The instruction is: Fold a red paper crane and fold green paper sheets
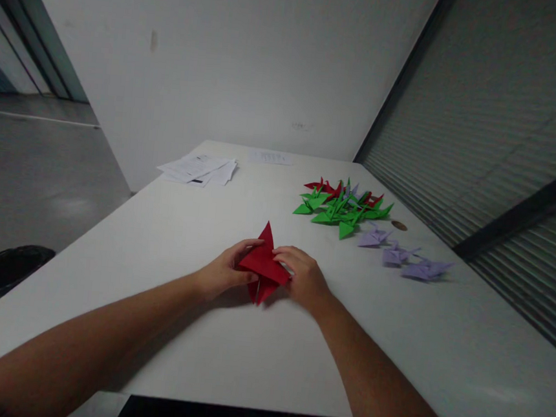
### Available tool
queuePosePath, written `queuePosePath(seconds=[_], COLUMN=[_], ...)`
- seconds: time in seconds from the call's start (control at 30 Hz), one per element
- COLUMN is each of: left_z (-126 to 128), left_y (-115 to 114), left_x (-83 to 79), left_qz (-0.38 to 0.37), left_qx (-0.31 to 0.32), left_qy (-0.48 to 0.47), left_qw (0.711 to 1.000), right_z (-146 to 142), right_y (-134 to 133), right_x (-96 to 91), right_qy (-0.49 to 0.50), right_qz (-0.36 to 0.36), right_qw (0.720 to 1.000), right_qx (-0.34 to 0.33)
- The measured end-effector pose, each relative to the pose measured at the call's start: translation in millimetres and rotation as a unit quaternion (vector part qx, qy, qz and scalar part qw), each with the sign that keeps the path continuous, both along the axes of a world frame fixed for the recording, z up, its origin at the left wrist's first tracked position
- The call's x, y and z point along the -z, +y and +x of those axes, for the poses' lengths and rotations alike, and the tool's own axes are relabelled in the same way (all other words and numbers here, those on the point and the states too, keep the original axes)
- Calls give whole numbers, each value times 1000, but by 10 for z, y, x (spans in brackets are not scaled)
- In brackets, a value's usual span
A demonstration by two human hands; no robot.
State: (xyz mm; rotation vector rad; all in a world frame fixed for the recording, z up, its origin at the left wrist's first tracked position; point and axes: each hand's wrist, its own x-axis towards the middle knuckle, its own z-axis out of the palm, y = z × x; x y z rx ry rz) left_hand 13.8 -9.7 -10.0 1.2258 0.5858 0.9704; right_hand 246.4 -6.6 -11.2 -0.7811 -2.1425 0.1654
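**Two hands, one red paper [264, 262]**

Folded to a point, the red paper lies on the table [189, 337] near its middle, just ahead of the person. The left hand [224, 272] is curled half shut, fingertips pinching the paper's left edge. The right hand [304, 277], also half closed, presses on the right flap. Holding it from both sides probably keeps the folds flat and aligned. Well off to the right lie a green pile [339, 210] and purple figures [400, 255]; sheets [198, 169] rest far left. None crowds the hands.

A white table [226, 353] carries red folded paper [266, 266]; a crane pile [341, 209]; lilac cranes [403, 255]; white sheets [198, 169].
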Motion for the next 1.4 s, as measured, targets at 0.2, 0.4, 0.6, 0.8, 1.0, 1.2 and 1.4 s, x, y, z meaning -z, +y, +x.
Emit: queuePosePath(seconds=[0.2, 0.4, 0.6, 0.8, 1.0, 1.2, 1.4], left_z=[-6, -1, 18, 60, 96, 91, 79], left_y=[16, 27, 38, 57, 52, 63, 64], left_x=[16, -8, 15, 79, 77, 66, 25], left_qz=[12, 11, 14, -11, -21, -8, 33], left_qx=[-15, -43, -85, -125, -153, -162, -183], left_qy=[19, 48, 56, 26, 43, 54, 72], left_qw=[1000, 998, 995, 992, 987, 985, 980], right_z=[2, -36, -89, -134, -163, -146, -161], right_y=[4, -7, 4, 46, 58, 54, 40], right_x=[1, -10, 6, 140, 167, 141, 144], right_qy=[9, 49, 119, 206, 257, 224, 211], right_qz=[-2, -38, -83, -197, -245, -172, -172], right_qw=[1000, 998, 989, 958, 935, 959, 962], right_qx=[-3, -2, 17, 34, 9, 21, 33])
